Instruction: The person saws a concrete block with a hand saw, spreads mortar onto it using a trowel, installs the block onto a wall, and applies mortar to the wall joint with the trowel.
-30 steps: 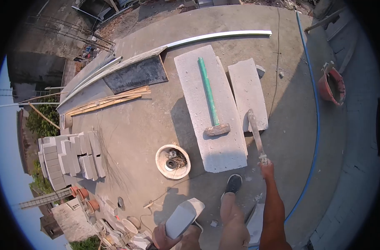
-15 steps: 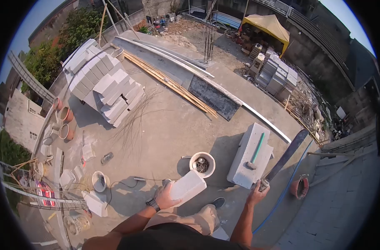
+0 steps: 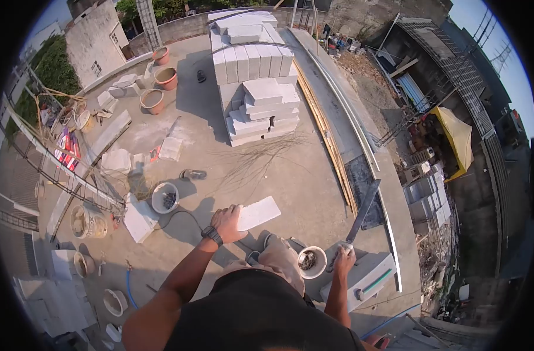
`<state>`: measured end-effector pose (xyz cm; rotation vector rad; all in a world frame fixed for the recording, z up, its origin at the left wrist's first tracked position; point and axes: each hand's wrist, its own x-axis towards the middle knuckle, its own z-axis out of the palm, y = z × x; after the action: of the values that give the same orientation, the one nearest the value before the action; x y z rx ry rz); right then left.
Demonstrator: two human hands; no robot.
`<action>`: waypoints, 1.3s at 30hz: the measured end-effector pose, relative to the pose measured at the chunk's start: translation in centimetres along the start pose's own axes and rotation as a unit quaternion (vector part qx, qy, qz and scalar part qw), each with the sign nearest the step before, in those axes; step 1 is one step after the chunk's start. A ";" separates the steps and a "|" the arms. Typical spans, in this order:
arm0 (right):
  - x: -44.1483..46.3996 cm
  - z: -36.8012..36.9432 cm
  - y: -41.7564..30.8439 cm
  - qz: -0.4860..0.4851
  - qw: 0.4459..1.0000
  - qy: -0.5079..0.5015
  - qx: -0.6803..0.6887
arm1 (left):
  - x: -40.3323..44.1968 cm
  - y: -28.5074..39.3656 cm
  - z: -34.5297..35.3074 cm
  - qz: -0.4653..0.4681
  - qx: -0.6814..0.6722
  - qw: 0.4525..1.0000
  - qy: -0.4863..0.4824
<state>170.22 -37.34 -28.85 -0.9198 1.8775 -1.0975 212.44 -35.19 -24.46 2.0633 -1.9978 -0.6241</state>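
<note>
My left hand point(image 3: 227, 223), with a watch on its wrist, grips one end of a white lightweight block point(image 3: 260, 214) held out above the floor. In my right hand point(image 3: 342, 257) is the handle of a handsaw point(image 3: 365, 209), its long blade pointing up and away. Just below that hand lies a larger white block point(image 3: 375, 268), with a green-handled hammer point(image 3: 377, 282) resting on top. Between my legs and the right hand stands a white bucket point(image 3: 321, 270) holding dark pieces, perhaps nails.
A tall stack of white blocks point(image 3: 252, 64) stands ahead. Bamboo poles point(image 3: 322, 128) run along the right. Pots point(image 3: 153, 102) line the left side. A bucket point(image 3: 165, 198), a loose shoe-like item point(image 3: 193, 174) and cut block pieces point(image 3: 139, 217) lie nearer on the left.
My view has swung left, so the stack is now straight ahead. The block in my left hand has moved up and away from the bucket. Both hands keep their hold.
</note>
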 end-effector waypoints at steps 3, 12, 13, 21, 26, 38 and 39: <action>2.3 3.3 0.1 -0.067 0.990 -0.067 -0.104 | 1.5 -3.4 -0.8 -0.055 -0.010 0.998 -0.005; 12.5 18.8 -5.5 -0.030 0.946 -0.255 -0.199 | 11.7 -9.5 -3.7 -0.198 -0.006 0.973 -0.115; 14.3 21.1 -5.5 -0.092 0.937 -0.272 -0.200 | 13.5 -10.3 -4.6 -0.197 0.002 0.974 -0.113; 18.3 30.2 -17.0 -0.320 0.931 -0.169 -0.041 | 29.0 -11.3 -11.1 -0.078 0.014 0.997 -0.015; 20.8 33.6 -20.0 -0.045 0.975 -0.208 0.063 | 41.5 -12.6 -12.4 0.008 0.022 1.000 0.001; 24.8 41.4 -24.2 0.050 0.981 -0.190 0.000 | 62.2 -15.5 -13.5 0.101 0.066 0.990 -0.070; 25.5 42.1 -23.2 0.049 0.980 -0.191 0.003 | 63.0 -15.6 -13.6 0.107 0.082 0.988 -0.075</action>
<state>199.98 -82.88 -28.59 -0.9485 1.5819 -0.8011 232.12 -98.34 -28.92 1.8987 -2.3889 -0.6063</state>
